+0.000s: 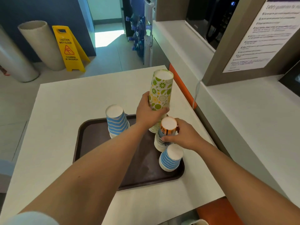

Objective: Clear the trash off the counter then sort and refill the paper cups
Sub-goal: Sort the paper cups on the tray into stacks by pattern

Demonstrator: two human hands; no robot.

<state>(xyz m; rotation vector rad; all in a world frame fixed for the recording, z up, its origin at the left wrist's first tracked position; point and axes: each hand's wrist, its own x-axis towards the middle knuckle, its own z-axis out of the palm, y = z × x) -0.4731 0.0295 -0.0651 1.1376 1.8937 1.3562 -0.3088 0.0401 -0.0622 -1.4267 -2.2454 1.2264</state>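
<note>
Yellow plastic catches the eye at far left: a wet floor sign (pixel 69 47) stands on the tiled floor beside two pale rolled tubes (pixel 41 44) leaning against the dark wall. Nearer, a white table (pixel 65 98) carries a dark brown tray (pixel 90 140). On the tray's left part stands an upside-down stack of blue-striped paper cups (pixel 117 121), its white base facing up. To its right the left hand (pixel 146 113) grips a tall inverted stack of lime-patterned cups (pixel 160 90), fingers and thumb wrapped round its lower part; the stack tilts a little and its bottom end is hidden behind the hand and the cups in front, so whether it rests on the tray cannot be told. Just right and nearer, the right hand (pixel 183 135) holds an upside-down orange-patterned cup stack (pixel 167 132), thumb on its front and fingers round the far side; this stack stands on the tray's right part. Just in front of it a second short stack of blue-striped cups (pixel 171 159) sits inverted near the tray's front right corner. Further right runs a white counter ledge (pixel 243 119) with a printed notice (pixel 263 34) mounted on the upright panel above it.
</note>
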